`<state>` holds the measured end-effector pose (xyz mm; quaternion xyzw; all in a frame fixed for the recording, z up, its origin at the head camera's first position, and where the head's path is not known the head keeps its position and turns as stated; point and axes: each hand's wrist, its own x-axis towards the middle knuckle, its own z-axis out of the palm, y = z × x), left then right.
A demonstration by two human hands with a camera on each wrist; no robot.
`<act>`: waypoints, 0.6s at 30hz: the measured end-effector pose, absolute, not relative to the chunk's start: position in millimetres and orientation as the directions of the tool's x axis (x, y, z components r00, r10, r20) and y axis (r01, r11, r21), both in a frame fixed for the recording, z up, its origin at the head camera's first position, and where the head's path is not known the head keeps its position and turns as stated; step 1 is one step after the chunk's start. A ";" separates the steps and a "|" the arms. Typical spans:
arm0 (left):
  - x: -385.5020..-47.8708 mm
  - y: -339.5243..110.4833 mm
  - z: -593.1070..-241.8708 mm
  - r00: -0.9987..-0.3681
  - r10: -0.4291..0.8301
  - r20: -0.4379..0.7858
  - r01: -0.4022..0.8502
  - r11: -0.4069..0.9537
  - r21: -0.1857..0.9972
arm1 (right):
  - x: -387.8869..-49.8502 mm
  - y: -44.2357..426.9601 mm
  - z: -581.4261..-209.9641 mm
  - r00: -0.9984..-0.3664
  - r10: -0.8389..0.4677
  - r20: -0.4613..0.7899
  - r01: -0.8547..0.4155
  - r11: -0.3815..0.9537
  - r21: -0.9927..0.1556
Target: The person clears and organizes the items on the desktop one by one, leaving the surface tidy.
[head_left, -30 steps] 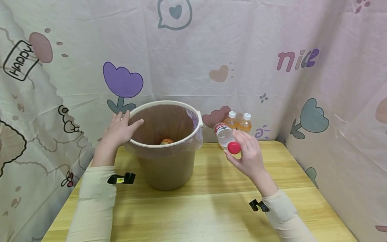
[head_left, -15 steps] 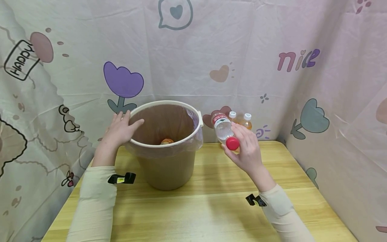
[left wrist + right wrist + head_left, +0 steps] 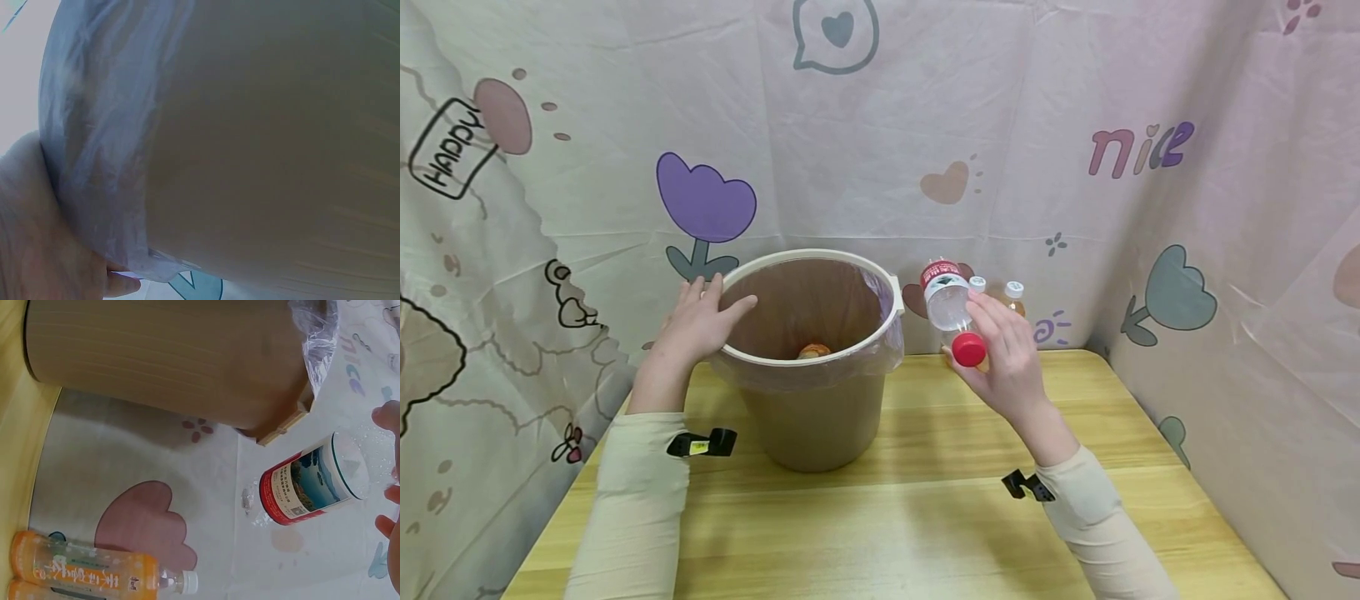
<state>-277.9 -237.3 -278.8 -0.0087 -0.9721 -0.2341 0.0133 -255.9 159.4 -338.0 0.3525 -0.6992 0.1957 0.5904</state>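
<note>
A brown trash bin (image 3: 820, 421) with a pale rim stands on the table, lined with a clear plastic bag (image 3: 112, 125). My left hand (image 3: 696, 325) rests on the bin's left rim, fingers spread and mostly straight. To the right of the bin, my right hand (image 3: 1009, 358) grips a clear plastic water bottle (image 3: 946, 304) near its neck. The bottle is raised above the table, tilted, its red cap (image 3: 968, 349) toward me. In the right wrist view, its red-and-white label (image 3: 306, 481) shows a landscape picture.
Behind the right hand stand two orange drink bottles with white caps, one drink bottle (image 3: 87, 569) plain in the right wrist view. Inside the bin lies a small orange-brown item (image 3: 813, 351), its kind unclear. A printed curtain (image 3: 850, 167) hangs behind the wooden table (image 3: 865, 533).
My right hand has lifted the water bottle upward and slightly left, so it now covers part of the drink bottles. The left hand and the bin have stayed put.
</note>
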 end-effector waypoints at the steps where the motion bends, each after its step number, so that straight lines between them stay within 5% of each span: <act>1: -277.7 -237.2 -278.5 -1.000 0.011 0.029 0.023 0.890 0.456 | -255.8 158.2 -337.2 -0.049 -0.259 0.965 -0.728 0.671 0.143; 18: -277.4 -237.5 -278.1 -1.000 0.016 0.020 0.024 0.887 0.461 | -257.1 141.0 -328.6 -0.001 -0.243 0.970 -0.769 0.620 0.155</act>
